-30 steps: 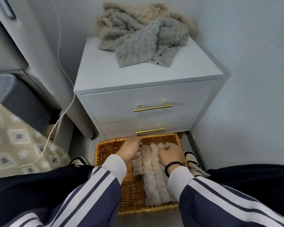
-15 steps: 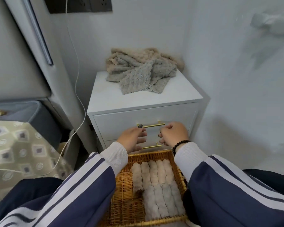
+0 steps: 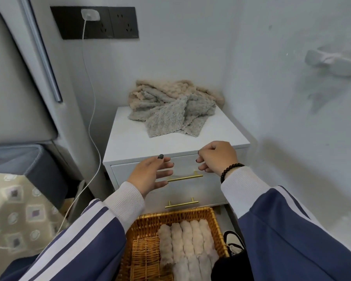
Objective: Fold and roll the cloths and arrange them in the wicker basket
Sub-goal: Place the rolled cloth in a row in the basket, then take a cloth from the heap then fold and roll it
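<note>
Left hand (image 3: 150, 175) spread wide, right hand (image 3: 217, 158) loosely curled, both empty; fluffy rolled cloths (image 3: 187, 246) fill woven wicker basket (image 3: 144, 248).

Standing in a corner of pale grey walls (image 3: 190, 47): a white nightstand (image 3: 130, 142) with two drawers and brass handles (image 3: 187, 177). Hanging on the back wall, a black socket panel (image 3: 118, 22) with a white charger (image 3: 90, 14), its cable (image 3: 92, 122) trailing down left. Sitting at left, a padded headboard (image 3: 10, 88) and patterned bedding (image 3: 12, 209).
</note>
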A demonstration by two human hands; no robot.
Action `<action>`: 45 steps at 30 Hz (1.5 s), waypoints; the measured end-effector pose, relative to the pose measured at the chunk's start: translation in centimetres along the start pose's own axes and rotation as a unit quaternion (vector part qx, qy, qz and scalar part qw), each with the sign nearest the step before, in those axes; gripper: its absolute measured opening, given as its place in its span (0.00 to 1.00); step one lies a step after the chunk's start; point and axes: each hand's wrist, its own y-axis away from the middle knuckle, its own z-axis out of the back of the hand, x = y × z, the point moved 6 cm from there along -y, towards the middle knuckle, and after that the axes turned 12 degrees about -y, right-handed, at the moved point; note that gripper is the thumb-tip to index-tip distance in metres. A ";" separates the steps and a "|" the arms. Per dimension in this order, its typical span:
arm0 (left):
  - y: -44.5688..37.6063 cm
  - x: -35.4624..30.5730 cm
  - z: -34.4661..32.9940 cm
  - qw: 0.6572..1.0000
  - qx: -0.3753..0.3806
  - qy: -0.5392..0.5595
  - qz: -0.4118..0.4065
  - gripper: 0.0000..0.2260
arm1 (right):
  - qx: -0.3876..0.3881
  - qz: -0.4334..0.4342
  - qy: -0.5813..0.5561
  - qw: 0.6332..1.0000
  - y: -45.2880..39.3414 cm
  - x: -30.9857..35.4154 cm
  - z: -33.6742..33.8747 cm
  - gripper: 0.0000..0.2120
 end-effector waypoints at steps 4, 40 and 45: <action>-2.1 -1.7 0.1 1.000 0.003 -0.016 -0.014 0.10 | -0.001 0.024 0.033 0.999 -2.5 0.5 -1.7 0.10; -7.4 -5.4 5.8 0.997 -0.042 0.062 -0.028 0.07 | 0.056 0.248 -0.009 0.967 -8.6 8.4 -6.6 0.20; -6.6 -4.5 5.6 0.998 -0.008 0.015 -0.062 0.19 | 0.033 0.297 0.020 0.954 -5.5 9.6 -5.7 0.17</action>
